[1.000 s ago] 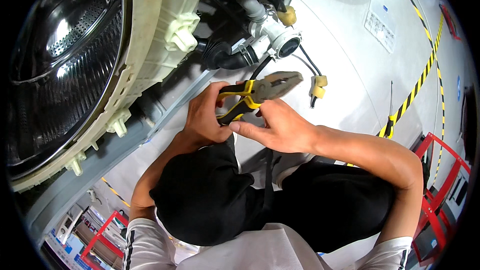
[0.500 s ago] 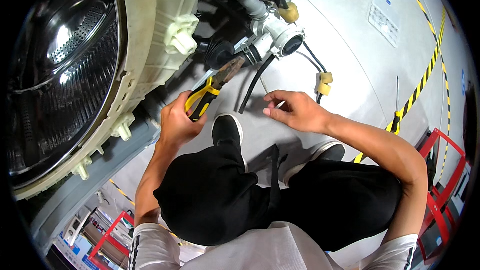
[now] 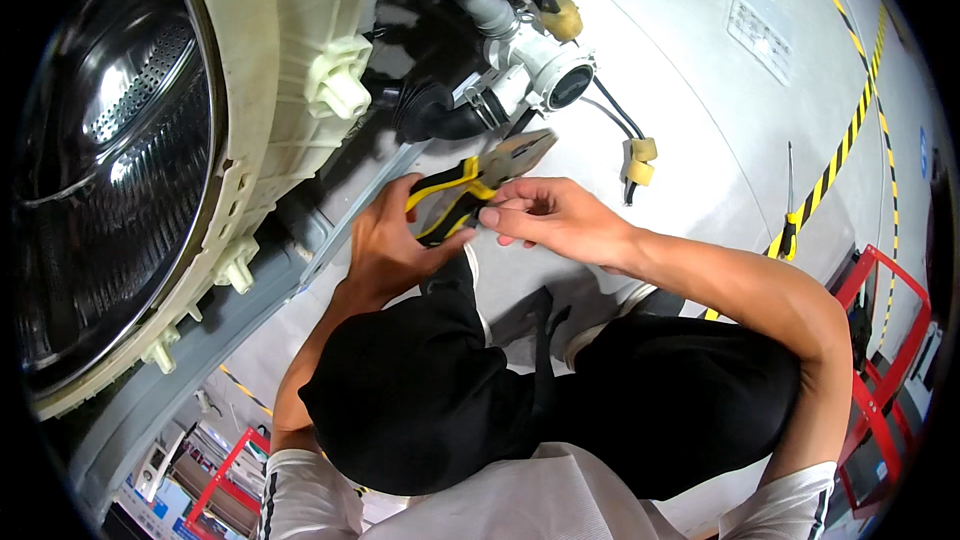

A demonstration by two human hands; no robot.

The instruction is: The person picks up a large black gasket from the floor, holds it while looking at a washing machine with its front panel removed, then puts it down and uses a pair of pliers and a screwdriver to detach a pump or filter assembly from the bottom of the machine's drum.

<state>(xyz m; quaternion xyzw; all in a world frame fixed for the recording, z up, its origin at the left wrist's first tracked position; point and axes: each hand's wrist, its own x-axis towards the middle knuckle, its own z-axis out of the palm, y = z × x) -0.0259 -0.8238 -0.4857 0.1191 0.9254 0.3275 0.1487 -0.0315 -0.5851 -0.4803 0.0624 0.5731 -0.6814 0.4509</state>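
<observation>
Nearest, black-clad knees [image 3: 410, 400] rise over a smooth, pale grey floor [image 3: 690, 180]. Just beyond, the left hand [image 3: 378, 245] grips the yellow-and-black pliers [image 3: 488, 176], handles spread, nose pointing up and to the right, held above the floor near the white pump [image 3: 545, 70]. The right hand [image 3: 565, 222] is narrowed, thumb and fingers drawn together beside the lower handle; whether they hold anything cannot be told. Farther off, black hose [image 3: 440, 114] joins the pump, and yellowish foam pieces [image 3: 640, 162] surround a dark cable. At left stands a cream tub [image 3: 285, 20] with a metal drum [image 3: 130, 120]. Toward the right, a screwdriver [image 3: 789, 225] lies at yellow-and-black striped tape [image 3: 838, 155], near a red frame [image 3: 872, 400]. Farthest, a pale sheet [image 3: 760, 32] bears a blue mark and print too small to read
</observation>
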